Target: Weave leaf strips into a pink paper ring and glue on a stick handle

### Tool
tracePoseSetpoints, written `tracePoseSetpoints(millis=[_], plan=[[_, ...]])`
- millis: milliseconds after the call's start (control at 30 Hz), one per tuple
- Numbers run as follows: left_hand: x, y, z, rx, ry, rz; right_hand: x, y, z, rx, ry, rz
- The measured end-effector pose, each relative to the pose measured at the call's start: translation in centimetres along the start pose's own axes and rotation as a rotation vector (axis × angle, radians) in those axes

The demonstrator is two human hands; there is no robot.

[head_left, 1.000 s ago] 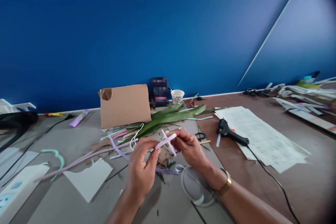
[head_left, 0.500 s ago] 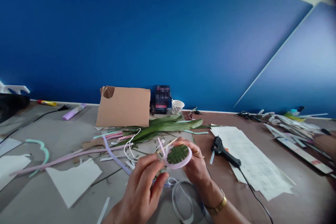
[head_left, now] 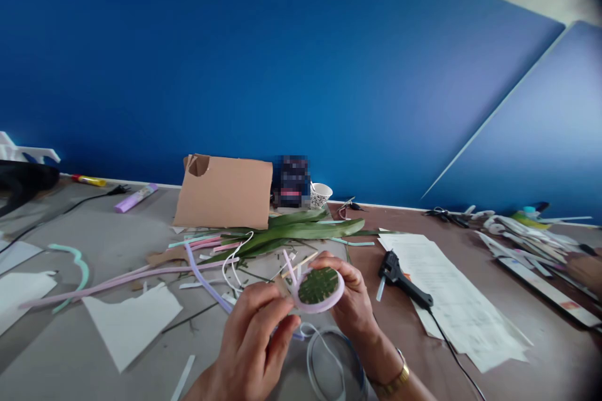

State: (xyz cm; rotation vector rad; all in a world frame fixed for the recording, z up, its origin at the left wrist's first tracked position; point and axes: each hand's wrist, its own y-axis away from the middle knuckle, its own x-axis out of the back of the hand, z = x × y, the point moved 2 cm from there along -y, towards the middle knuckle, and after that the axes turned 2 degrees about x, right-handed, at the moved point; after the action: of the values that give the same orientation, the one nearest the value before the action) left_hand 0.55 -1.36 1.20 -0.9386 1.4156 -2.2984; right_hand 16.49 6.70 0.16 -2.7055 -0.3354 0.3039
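Both my hands hold up a small round disc [head_left: 318, 289] with a green woven face and a pale lilac paper rim. My left hand [head_left: 254, 341] pinches its left edge, where loose lilac strip ends stick up. My right hand [head_left: 353, 304], with a gold watch on the wrist, curls its fingers round the disc's right side. Below the hands a coiled white strip ring [head_left: 329, 363] lies on the table.
Long green leaves [head_left: 301, 232], coloured paper strips [head_left: 141, 276], a cardboard piece [head_left: 224, 192] and a paper cup [head_left: 321, 194] lie beyond. A black glue gun [head_left: 405, 279] with its cord rests on white sheets [head_left: 451, 294] at the right. White paper offcuts [head_left: 132, 319] lie left.
The disc was turned from edge-on to face me, showing its green face. The view tilted up and both hands sank slightly lower in it.
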Motion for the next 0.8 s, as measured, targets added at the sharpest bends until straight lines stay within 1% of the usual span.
tracePoseSetpoints(millis=[200, 367, 433, 600, 800], plan=[[0.0, -0.3, 0.0, -0.009, 0.007, -0.001, -0.1, -0.2, -0.6, 0.087, 0.07, -0.079], [-0.9, 0.0, -0.4, 0.104, 0.006, -0.119, -0.2, 0.0, -1.0, 0.106, 0.041, -0.123], [-1.1, -0.1, -0.3, 0.131, 0.006, -0.134, -0.2, 0.1, -1.0, 0.104, 0.023, -0.129], [-1.0, -0.7, 0.1, 0.166, 0.045, -0.105, -0.3, 0.4, -1.1, 0.133, 0.0, -0.167], [-0.8, -1.3, 0.2, 0.078, 0.124, -0.042, -0.5, 0.5, -1.2, 0.116, -0.025, -0.198]])
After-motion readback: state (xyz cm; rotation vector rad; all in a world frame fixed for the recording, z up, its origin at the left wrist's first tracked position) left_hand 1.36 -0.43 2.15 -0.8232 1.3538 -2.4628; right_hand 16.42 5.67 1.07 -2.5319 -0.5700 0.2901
